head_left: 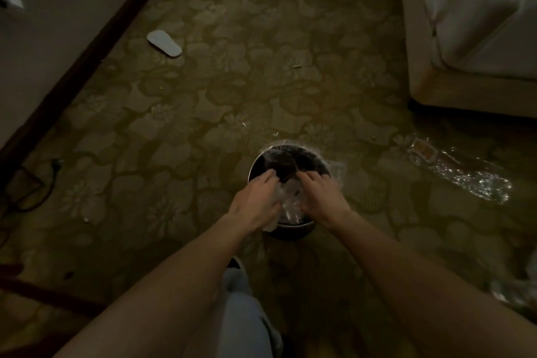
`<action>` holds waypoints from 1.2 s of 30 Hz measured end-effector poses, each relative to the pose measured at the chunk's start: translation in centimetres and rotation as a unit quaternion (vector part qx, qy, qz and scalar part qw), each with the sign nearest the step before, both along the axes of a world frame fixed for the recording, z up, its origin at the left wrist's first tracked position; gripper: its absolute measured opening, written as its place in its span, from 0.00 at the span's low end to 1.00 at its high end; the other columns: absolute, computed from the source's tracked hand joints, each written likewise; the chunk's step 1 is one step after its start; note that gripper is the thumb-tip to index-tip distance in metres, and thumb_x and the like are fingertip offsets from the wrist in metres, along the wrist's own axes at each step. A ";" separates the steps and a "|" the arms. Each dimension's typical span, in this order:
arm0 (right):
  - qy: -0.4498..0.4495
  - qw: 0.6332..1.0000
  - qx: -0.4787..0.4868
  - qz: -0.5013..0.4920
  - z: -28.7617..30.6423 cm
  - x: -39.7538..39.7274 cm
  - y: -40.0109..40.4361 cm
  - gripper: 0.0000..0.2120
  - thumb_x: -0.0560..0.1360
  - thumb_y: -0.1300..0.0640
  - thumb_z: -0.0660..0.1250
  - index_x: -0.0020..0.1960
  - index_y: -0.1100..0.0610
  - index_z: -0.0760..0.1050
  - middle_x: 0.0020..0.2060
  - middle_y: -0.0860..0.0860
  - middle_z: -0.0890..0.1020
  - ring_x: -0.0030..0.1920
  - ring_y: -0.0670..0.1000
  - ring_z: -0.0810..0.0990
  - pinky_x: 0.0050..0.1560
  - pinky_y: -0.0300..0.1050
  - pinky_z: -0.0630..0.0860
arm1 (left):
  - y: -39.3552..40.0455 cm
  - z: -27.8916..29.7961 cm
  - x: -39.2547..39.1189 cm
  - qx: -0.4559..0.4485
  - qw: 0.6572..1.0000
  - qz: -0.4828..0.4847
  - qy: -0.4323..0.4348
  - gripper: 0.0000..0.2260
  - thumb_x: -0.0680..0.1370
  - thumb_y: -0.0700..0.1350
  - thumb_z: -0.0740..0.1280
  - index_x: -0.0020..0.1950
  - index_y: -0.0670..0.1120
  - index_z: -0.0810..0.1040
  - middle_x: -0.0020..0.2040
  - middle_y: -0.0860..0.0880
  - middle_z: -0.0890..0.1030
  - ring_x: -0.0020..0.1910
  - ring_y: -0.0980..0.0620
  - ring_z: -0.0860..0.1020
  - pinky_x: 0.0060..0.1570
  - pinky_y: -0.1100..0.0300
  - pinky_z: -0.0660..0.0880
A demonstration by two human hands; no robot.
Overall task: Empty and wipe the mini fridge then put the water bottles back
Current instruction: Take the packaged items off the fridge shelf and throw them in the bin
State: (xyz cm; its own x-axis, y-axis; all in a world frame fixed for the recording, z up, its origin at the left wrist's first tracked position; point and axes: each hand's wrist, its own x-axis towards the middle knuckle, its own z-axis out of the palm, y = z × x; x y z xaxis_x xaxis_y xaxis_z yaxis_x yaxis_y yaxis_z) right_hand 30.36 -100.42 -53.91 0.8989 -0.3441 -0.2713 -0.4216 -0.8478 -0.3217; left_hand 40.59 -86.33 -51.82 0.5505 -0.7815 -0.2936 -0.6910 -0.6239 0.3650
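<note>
— How far along would you say this is?

— Hard to call. The mini fridge isn't in view at all, so I can't tell whether it's been emptied or wiped. What I can see is a clear plastic water bottle [459, 171] lying on its side on the patterned carpet [203, 125], well to the right of the bin and short of the bed [465, 38]. So at least one bottle is out, and by my reckoning putting the bottles back is yet to come.

— And the hands?

— Both are down at the small round waste bin [290, 229] on the floor. The left hand [255, 200] has its fingers curled on the crinkly clear bin liner [290, 203] at the near rim. The right hand [319, 195] is close beside it, fingers bent too, pinching the same plastic. They're nearly together, with something dark in the bin between them; it's too dim to say what.

— Anything else about?

— A white slipper [164, 43] over by the left wall, and a cable [35, 186] on the floor.
</note>
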 end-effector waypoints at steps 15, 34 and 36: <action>-0.030 0.999 -0.009 0.012 1.0 0.9 1.5 0.28 0.78 0.53 0.64 0.75 0.55 0.60 0.71 0.53 0.68 0.69 0.55 0.67 0.69 0.51 0.69 | -1.8 0.2 1.2 -0.016 0.999 0.002 -0.033 0.28 0.83 0.54 0.59 0.80 0.49 0.54 0.80 0.52 0.55 0.78 0.53 0.55 0.74 0.54 0.60; -0.068 0.989 -0.087 0.096 13.2 1.8 7.4 0.27 0.78 0.49 0.62 0.74 0.54 0.61 0.70 0.54 0.70 0.69 0.57 0.67 0.66 0.55 0.69 | 8.7 12.2 -1.2 0.005 0.985 0.048 -0.166 0.24 0.80 0.55 0.61 0.75 0.50 0.65 0.75 0.50 0.66 0.73 0.50 0.65 0.70 0.53 0.63; -0.092 0.984 -0.101 0.111 15.7 1.6 9.2 0.26 0.77 0.49 0.62 0.73 0.54 0.62 0.70 0.53 0.70 0.69 0.57 0.68 0.67 0.54 0.68 | 10.9 14.4 -1.8 0.007 0.979 0.067 -0.192 0.25 0.79 0.56 0.61 0.74 0.50 0.66 0.74 0.50 0.68 0.72 0.50 0.66 0.69 0.53 0.64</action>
State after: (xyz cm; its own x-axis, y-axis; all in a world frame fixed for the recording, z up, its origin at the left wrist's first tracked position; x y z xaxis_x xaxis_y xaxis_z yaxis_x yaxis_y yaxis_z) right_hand 32.00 -91.26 -38.25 0.9855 -0.1640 -0.0437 -0.1694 -0.9668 -0.1911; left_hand 38.83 -75.45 -37.39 0.7191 -0.6926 -0.0558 -0.6878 -0.7209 0.0851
